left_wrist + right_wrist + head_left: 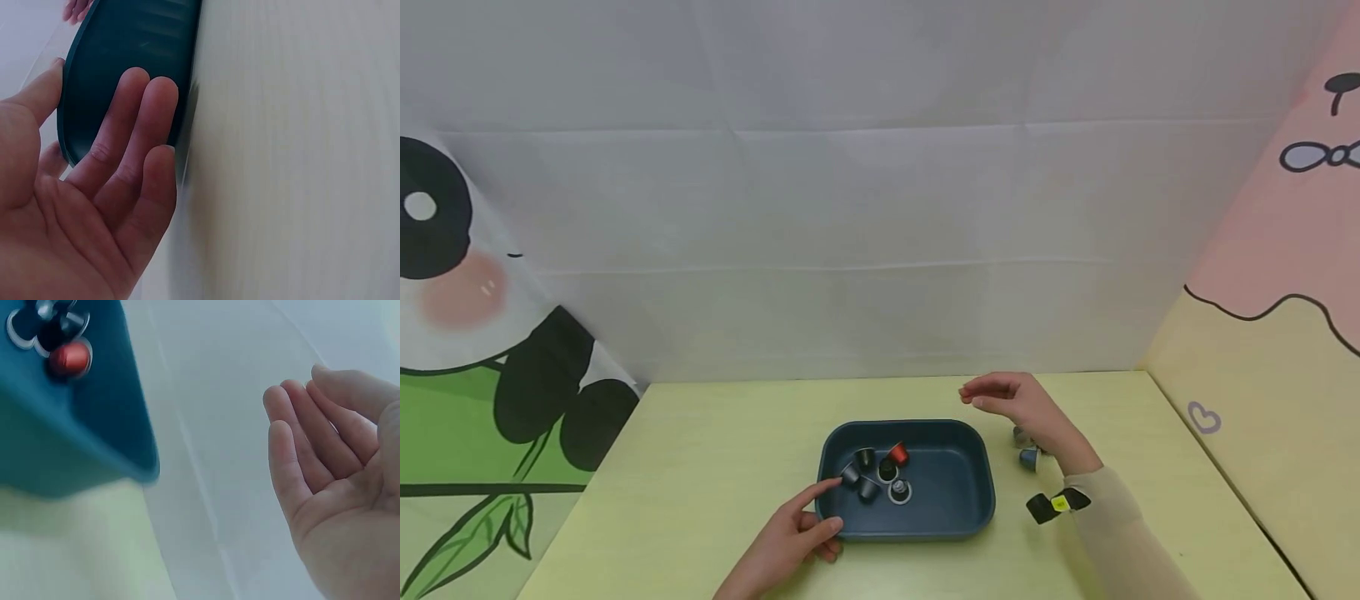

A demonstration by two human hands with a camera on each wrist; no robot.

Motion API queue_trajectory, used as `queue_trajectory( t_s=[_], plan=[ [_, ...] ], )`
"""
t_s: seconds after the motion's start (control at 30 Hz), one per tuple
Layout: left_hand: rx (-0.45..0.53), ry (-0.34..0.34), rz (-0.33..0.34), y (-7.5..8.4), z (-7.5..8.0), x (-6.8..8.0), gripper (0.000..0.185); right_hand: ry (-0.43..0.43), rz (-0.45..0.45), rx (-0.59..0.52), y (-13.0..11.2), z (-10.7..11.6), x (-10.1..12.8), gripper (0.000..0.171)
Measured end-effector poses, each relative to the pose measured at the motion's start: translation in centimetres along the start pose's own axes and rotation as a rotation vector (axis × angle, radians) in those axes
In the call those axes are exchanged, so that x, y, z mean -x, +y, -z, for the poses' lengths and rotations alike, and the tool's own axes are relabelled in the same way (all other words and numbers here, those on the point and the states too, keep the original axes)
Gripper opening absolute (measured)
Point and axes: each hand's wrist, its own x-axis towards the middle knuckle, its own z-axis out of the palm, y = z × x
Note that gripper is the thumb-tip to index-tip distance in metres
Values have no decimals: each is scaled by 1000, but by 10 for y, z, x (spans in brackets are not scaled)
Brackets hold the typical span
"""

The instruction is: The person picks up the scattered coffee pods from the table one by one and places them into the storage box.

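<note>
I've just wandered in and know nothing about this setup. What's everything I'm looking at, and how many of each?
Tray: 1, dark blue, on the table
Red capsule: 1, red, inside the tray
Dark capsules: 5, black to dark grey, inside the tray
Loose capsules: at least 2, bluish and greyish, on the table right of the tray, partly hidden
Table: 1, pale yellow-green, underneath
Backdrop: 1, greyish white, behind
Cartoon panels: 2, multicoloured, either side
Wristband: 1, black and yellow, right wrist
Sleeve: 1, cream, right arm
Left hand: 1, bare, holding the tray's near-left corner
Right hand: 1, bare, raised beyond the loose capsules
</note>
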Motion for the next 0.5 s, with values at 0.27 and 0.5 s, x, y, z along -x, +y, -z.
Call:
queue_trajectory(
  t_s=[0.27, 0.5],
  plan=[
    [-7, 1, 3, 1, 0, 0, 60, 48, -51, 58, 22, 27, 28, 33],
    [-33, 2, 4, 4, 0, 1, 60, 54, -100, 148, 39, 37, 53, 32]
  ],
)
